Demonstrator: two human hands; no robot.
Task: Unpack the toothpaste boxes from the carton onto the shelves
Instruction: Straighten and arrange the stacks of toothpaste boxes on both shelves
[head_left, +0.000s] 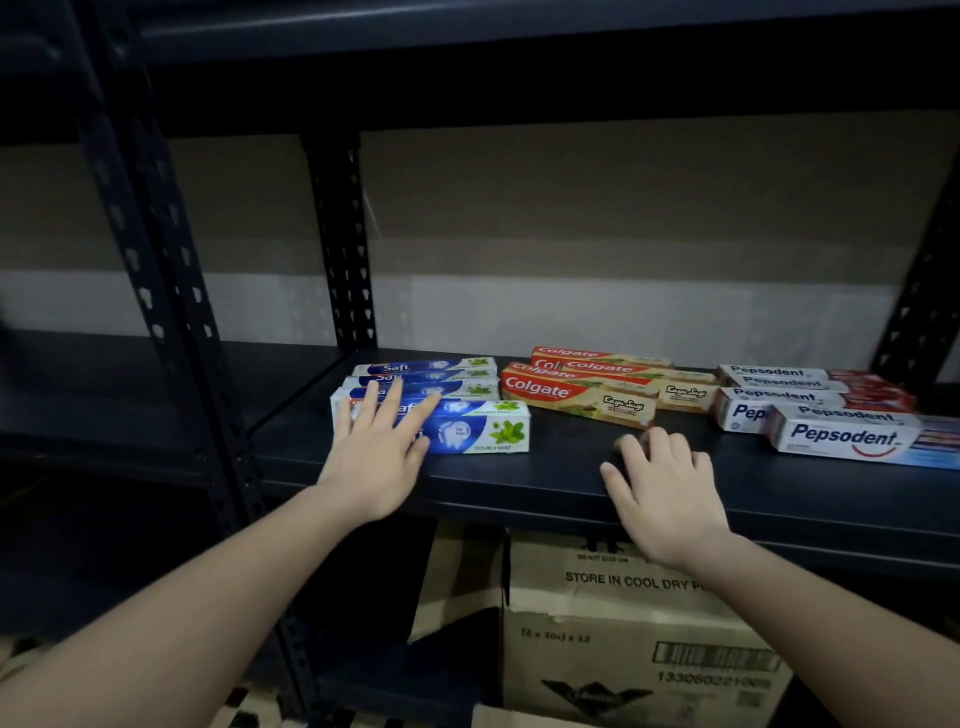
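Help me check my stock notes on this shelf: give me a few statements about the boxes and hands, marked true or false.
1. The left hand lies with straight fingers on the front Safi box. True.
2. The right hand holds a Colgate box. False: it holds nothing; it rests on the shelf, near the front Colgate box but apart from it.
3. The Colgate boxes sit between the Safi boxes and the Pepsodent boxes. True.
4. The Pepsodent boxes are at the left end of the row. False: they are at the right end.
5. A cardboard carton stands below the shelf. True.
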